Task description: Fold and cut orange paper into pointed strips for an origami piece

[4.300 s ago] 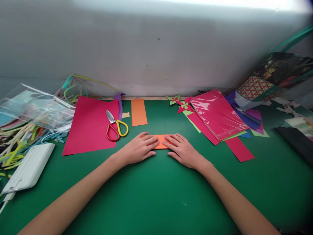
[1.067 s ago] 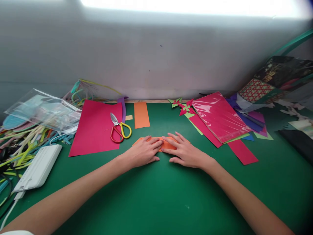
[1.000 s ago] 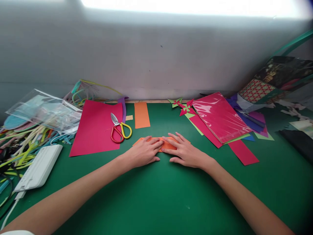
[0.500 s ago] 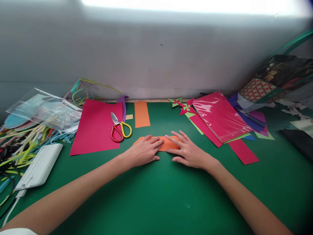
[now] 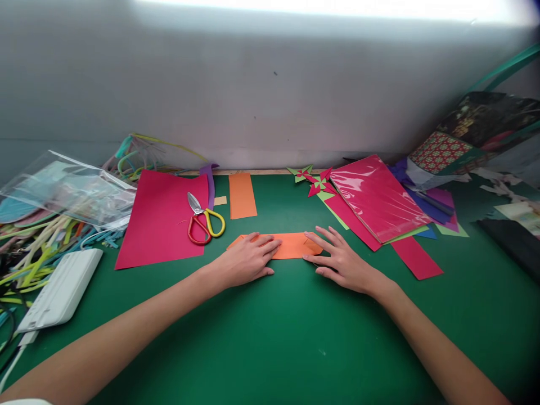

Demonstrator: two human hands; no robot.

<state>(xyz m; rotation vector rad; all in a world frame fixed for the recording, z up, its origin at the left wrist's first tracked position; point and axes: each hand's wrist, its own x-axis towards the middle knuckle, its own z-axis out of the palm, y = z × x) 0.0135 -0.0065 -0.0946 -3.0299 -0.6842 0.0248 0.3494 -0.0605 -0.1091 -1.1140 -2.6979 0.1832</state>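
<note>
A folded orange paper strip [image 5: 291, 246] lies flat on the green tabletop, with slanted folds at its ends. My left hand [image 5: 248, 259] rests over its left part, fingers stretched out flat and pressing on it. At its right end is my right hand [image 5: 343, 261], fingers spread, the fingertips touching the folded corner. Beyond the hands, another orange paper strip [image 5: 243, 196] lies by itself. Scissors [image 5: 205, 219] with one red and one yellow handle sit on a large red sheet [image 5: 162, 219] to the left.
Red and green paper stars [image 5: 319, 184] lie near the wall. A red paper pack [image 5: 379, 197] in clear film covers other coloured sheets at right. At left are a white power bank [image 5: 61, 289], a clear plastic bag [image 5: 76, 188] and a heap of pipe cleaners [image 5: 42, 247].
My right hand has slid to the right along the orange strip, uncovering its middle and right end. My left hand stays on the strip. The view has shifted slightly.
</note>
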